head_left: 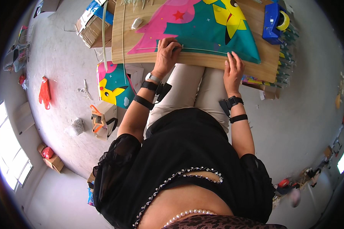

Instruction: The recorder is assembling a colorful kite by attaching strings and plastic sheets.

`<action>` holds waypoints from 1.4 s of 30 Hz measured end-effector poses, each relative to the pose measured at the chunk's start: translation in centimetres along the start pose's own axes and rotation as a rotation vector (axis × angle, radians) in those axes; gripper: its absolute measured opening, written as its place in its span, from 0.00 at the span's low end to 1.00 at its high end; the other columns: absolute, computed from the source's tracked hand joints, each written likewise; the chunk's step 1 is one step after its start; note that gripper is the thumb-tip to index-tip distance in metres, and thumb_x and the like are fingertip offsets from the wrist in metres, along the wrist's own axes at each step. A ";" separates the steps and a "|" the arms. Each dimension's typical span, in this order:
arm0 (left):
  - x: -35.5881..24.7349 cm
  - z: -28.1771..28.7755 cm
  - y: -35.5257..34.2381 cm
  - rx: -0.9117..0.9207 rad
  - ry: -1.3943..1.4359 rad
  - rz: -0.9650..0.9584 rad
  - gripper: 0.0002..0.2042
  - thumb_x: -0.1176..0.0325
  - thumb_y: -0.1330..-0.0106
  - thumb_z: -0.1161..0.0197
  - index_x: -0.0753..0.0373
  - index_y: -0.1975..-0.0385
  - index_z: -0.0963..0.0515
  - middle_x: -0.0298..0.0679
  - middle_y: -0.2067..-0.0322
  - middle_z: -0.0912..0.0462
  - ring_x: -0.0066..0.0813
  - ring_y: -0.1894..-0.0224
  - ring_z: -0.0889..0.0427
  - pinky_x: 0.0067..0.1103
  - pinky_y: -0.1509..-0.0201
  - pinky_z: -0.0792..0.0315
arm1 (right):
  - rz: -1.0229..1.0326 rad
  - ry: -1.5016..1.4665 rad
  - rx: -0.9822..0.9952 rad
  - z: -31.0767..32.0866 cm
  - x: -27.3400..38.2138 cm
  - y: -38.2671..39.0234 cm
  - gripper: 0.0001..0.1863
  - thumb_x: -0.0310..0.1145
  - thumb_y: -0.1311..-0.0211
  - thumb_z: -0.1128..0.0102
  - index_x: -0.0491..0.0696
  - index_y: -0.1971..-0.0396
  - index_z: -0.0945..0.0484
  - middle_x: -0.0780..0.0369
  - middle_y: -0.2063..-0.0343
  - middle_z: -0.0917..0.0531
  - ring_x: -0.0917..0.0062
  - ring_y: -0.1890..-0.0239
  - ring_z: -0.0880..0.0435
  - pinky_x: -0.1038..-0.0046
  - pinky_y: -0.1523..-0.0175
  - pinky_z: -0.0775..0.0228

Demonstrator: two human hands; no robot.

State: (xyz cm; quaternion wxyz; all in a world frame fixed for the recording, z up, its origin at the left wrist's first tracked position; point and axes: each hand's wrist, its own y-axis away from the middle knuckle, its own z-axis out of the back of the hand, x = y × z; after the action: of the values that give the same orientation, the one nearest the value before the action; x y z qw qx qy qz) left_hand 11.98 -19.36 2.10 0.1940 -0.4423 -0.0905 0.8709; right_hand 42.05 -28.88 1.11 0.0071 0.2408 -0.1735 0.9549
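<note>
A kite-like printed sheet (187, 32) in pink and teal, with a yellow cartoon figure, lies on the wooden table in front of me. Along its near edge runs a thin white rod (206, 50). My left hand (167, 56) is closed over the rod left of its middle, fingers bent down onto the sheet. At the rod's right end rests my right hand (234, 71), its fingers stretched out and a little apart, fingertips touching the sheet's edge. What lies under the left fingers is partly hidden.
A blue tape dispenser (270, 23) with yellow tape stands at the table's (120, 42) right side. A crumpled white piece (137, 23) lies at left. Another printed sheet (112, 86) hangs below the left edge, near a cardboard box (88, 28) and a bag (103, 118).
</note>
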 end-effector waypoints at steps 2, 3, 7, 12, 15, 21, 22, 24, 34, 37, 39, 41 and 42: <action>0.0 0.0 0.0 -0.007 0.001 -0.007 0.09 0.78 0.39 0.28 0.61 0.60 0.16 0.41 0.52 0.19 0.49 0.47 0.22 0.38 0.41 0.26 | 0.001 0.000 0.000 0.0 0.0 0.0 0.20 0.31 0.24 0.37 0.51 0.35 0.18 0.62 0.34 0.22 0.59 0.34 0.25 0.55 0.27 0.33; 0.0 0.0 0.0 -0.007 0.000 -0.006 0.09 0.78 0.39 0.28 0.61 0.60 0.16 0.41 0.52 0.19 0.49 0.47 0.22 0.38 0.41 0.26 | -0.002 -0.003 0.000 0.0 0.0 0.0 0.20 0.32 0.23 0.38 0.51 0.35 0.18 0.61 0.34 0.22 0.59 0.34 0.25 0.55 0.27 0.33; 0.0 0.0 0.1 -0.003 -0.013 -0.002 0.09 0.77 0.38 0.28 0.61 0.59 0.15 0.42 0.52 0.19 0.47 0.47 0.21 0.38 0.41 0.25 | -0.008 -0.003 -0.002 0.0 0.0 0.1 0.20 0.31 0.23 0.38 0.51 0.34 0.18 0.61 0.34 0.21 0.58 0.33 0.25 0.56 0.27 0.33; 0.2 -0.1 0.0 -0.004 -0.021 0.000 0.09 0.77 0.38 0.28 0.60 0.58 0.15 0.42 0.52 0.18 0.46 0.47 0.20 0.37 0.41 0.25 | 0.000 -0.005 -0.005 0.1 0.0 0.0 0.20 0.31 0.23 0.38 0.51 0.34 0.18 0.61 0.34 0.21 0.59 0.34 0.25 0.56 0.27 0.33; 0.1 0.0 0.1 0.001 -0.023 0.003 0.09 0.77 0.38 0.28 0.60 0.58 0.14 0.42 0.52 0.18 0.46 0.47 0.20 0.37 0.41 0.25 | 0.003 -0.007 -0.005 0.2 0.2 -0.1 0.21 0.31 0.23 0.38 0.51 0.34 0.18 0.61 0.34 0.21 0.59 0.34 0.25 0.56 0.27 0.33; 0.0 0.0 0.0 0.007 -0.024 0.009 0.09 0.76 0.37 0.27 0.60 0.58 0.14 0.42 0.51 0.18 0.46 0.46 0.20 0.37 0.41 0.25 | 0.007 0.003 0.000 0.1 -0.1 0.0 0.20 0.31 0.23 0.38 0.51 0.34 0.18 0.61 0.34 0.21 0.59 0.34 0.25 0.56 0.27 0.33; 0.0 0.0 0.0 0.008 -0.023 0.011 0.09 0.76 0.37 0.27 0.60 0.58 0.14 0.42 0.51 0.19 0.46 0.46 0.20 0.37 0.41 0.25 | 0.009 0.000 0.002 0.1 -0.1 -0.1 0.20 0.31 0.23 0.38 0.51 0.34 0.18 0.61 0.34 0.21 0.59 0.34 0.25 0.56 0.27 0.33; 0.1 -0.1 0.1 0.008 -0.023 0.015 0.09 0.76 0.37 0.27 0.60 0.58 0.14 0.42 0.51 0.19 0.46 0.46 0.20 0.37 0.41 0.24 | 0.012 0.002 0.001 0.1 -0.1 -0.1 0.20 0.31 0.23 0.38 0.50 0.34 0.18 0.61 0.34 0.21 0.59 0.34 0.25 0.56 0.27 0.33; 0.0 -0.2 0.0 -0.009 -0.008 0.015 0.09 0.76 0.39 0.27 0.60 0.60 0.15 0.41 0.51 0.19 0.49 0.46 0.22 0.38 0.41 0.25 | 0.025 -0.017 -0.019 0.2 0.1 -0.2 0.20 0.31 0.23 0.37 0.50 0.34 0.18 0.61 0.34 0.21 0.59 0.35 0.24 0.56 0.29 0.33; 0.1 -0.2 0.2 -0.017 -0.022 0.015 0.09 0.76 0.38 0.27 0.60 0.60 0.14 0.41 0.51 0.19 0.48 0.46 0.21 0.38 0.41 0.24 | 0.032 -0.009 -0.005 0.3 0.1 -0.3 0.21 0.29 0.26 0.35 0.49 0.35 0.19 0.62 0.34 0.23 0.58 0.34 0.25 0.54 0.28 0.33; 0.1 -0.2 0.2 -0.016 -0.035 0.016 0.09 0.76 0.38 0.27 0.59 0.59 0.14 0.41 0.51 0.19 0.47 0.46 0.21 0.37 0.41 0.23 | 0.036 -0.005 -0.006 0.3 0.1 -0.2 0.22 0.29 0.26 0.35 0.49 0.35 0.19 0.62 0.34 0.23 0.58 0.35 0.25 0.54 0.28 0.33; 0.0 -0.1 0.2 -0.019 -0.028 0.007 0.09 0.76 0.38 0.27 0.60 0.59 0.14 0.41 0.51 0.18 0.47 0.46 0.21 0.37 0.41 0.23 | 0.041 0.000 -0.008 0.3 0.2 -0.2 0.22 0.28 0.26 0.35 0.49 0.34 0.19 0.62 0.34 0.23 0.58 0.35 0.25 0.54 0.28 0.33; -0.1 -0.1 0.1 -0.023 -0.029 0.006 0.09 0.76 0.38 0.27 0.60 0.59 0.14 0.41 0.51 0.18 0.47 0.46 0.21 0.37 0.41 0.23 | 0.039 -0.001 -0.008 0.4 0.1 -0.3 0.22 0.29 0.26 0.35 0.49 0.34 0.19 0.62 0.34 0.23 0.58 0.35 0.25 0.54 0.28 0.33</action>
State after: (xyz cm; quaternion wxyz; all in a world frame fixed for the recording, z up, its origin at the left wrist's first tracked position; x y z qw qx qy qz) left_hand 12.14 -19.50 2.08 0.1850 -0.4323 -0.1021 0.8766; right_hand 42.11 -28.75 1.56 -0.0107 0.2376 -0.1821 0.9541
